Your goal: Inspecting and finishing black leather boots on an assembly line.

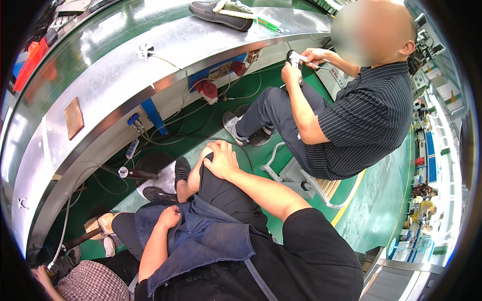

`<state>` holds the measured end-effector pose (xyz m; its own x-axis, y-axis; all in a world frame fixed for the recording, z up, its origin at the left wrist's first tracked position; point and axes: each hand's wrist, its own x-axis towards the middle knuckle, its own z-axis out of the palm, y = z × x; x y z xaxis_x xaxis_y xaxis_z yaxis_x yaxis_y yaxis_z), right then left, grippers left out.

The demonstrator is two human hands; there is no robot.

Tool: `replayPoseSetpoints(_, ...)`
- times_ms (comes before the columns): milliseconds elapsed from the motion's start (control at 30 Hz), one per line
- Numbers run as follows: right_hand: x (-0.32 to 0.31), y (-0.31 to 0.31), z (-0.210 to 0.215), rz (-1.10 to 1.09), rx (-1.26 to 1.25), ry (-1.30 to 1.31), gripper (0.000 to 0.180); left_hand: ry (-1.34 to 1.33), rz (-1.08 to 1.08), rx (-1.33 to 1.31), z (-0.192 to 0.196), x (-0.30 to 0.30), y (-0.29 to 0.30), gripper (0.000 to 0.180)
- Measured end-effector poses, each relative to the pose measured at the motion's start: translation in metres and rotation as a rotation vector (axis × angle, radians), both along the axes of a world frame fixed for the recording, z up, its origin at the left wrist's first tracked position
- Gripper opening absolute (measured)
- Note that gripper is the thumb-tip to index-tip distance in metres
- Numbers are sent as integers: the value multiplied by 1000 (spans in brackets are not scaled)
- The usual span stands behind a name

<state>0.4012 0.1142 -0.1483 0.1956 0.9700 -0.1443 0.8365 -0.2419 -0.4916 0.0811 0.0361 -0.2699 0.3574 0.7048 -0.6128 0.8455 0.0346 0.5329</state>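
Observation:
My left hand [169, 216] rests on my lap over a dark blue apron [211, 246], its fingers curled in with nothing visible in them. On my raised knee lies my right hand [222, 159], fingers stretched over the dark trouser leg and holding no object. Both forearms are bare. To my right sits a co-worker [366, 118] in a striped black shirt, whose hands hold a dark shoe [295, 60] and a thin tool. A black fleece-lined shoe [223, 15] stands at the far end of the metal bench [165, 37], beside a green-and-white tube [269, 23].
A brown rectangular pad [74, 118] lies on the bench at left. Beneath the bench hang cables, a red plug [207, 90] and a blue post [153, 115]. A round metal stool base [155, 173] stands near my feet. Another person in a checked shirt [93, 281] is at lower left.

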Motion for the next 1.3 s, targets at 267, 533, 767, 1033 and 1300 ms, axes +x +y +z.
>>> replayPoseSetpoints(267,-2,0,2,0,-5,-12,63,-11,9,-3,-3,-2,-1,22)
replayPoseSetpoints(533,-1,0,1,-4,-6,-5,63,-7,-1,-1,0,0,-1,23)
replayPoseSetpoints(767,0,0,3,-4,-10,-11,63,-6,-2,-8,4,1,1,24)
replayPoseSetpoints(1033,0,-1,5,1,-12,-10,64,-5,19,-19,9,2,-1,24)
replayPoseSetpoints(1300,1,-1,4,-3,-14,1,63,34,30,-82,18,5,2,29)
